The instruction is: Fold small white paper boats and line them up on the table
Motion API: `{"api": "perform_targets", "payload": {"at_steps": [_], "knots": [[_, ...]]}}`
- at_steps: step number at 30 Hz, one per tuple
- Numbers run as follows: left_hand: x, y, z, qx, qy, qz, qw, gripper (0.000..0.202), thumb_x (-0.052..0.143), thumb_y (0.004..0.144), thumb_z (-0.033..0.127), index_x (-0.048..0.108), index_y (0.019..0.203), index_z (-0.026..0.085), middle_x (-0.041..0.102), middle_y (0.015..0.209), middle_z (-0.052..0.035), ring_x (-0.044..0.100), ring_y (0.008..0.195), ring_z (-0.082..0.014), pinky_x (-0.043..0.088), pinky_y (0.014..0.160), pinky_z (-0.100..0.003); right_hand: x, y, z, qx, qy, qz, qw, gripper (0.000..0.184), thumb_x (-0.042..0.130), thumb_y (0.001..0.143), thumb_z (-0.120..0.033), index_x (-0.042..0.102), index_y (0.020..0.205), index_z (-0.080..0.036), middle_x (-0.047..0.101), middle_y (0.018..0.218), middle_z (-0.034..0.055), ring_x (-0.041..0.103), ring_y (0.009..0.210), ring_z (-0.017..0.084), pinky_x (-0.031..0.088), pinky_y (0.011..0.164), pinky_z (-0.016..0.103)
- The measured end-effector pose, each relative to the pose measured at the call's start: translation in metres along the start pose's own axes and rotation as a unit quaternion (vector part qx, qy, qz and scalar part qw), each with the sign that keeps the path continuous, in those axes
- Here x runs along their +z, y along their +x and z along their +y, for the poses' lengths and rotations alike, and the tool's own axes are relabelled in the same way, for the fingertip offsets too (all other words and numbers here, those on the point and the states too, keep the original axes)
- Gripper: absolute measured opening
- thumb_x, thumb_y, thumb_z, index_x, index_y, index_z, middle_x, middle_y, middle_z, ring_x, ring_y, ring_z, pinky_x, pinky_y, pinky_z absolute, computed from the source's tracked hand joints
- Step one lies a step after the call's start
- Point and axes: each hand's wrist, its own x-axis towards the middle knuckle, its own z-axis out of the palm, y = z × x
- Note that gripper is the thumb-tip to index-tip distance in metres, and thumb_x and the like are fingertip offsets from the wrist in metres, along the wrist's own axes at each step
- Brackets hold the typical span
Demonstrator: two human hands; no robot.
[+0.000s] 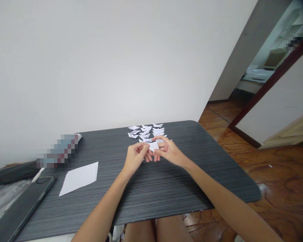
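Observation:
A small folded piece of white paper (154, 146) is held up between my two hands, above the dark table. My left hand (136, 153) pinches its left side between thumb and fingers. On the other side, my right hand (169, 151) grips the right edge with the thumb and fingertips. Just beyond my hands lie several folded paper boats (158, 130), set in loose columns; the nearest ones are partly hidden behind my fingers.
White paper sheets (79, 178) lie on the left of the dark table (192, 188). A blurred-out object (63, 151) stands at the back left, and a dark flat device (25, 208) lies at the left edge. A wall (116, 67) rises behind the table.

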Motion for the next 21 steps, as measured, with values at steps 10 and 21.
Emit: {"api": "perform_targets", "payload": {"at_steps": [10,21], "knots": [[0.0,-0.003,0.002,0.114,-0.007,-0.021,0.993,0.023,0.058,0.071,0.025,0.062,0.089,0.011,0.057,0.089,-0.0079,0.056,0.061,-0.0115,0.048,0.044,-0.022,0.001,-0.004,-0.009,0.02,0.154,-0.014,0.988,0.035,0.06,0.071,-0.017,0.039,0.1,-0.019,0.061,0.063,-0.0019,0.053,0.047,0.007,0.039,0.046,0.018],[0.002,-0.004,0.004,0.132,0.029,-0.012,0.991,0.02,0.058,0.071,0.026,0.066,0.085,0.013,0.057,0.081,-0.0053,0.052,0.058,-0.0092,0.046,0.05,-0.022,0.004,-0.003,-0.011,0.035,0.162,-0.003,0.986,0.024,0.057,0.075,-0.03,0.053,0.091,-0.012,0.06,0.058,0.001,0.051,0.038,0.007,0.032,0.036,0.016]]}}
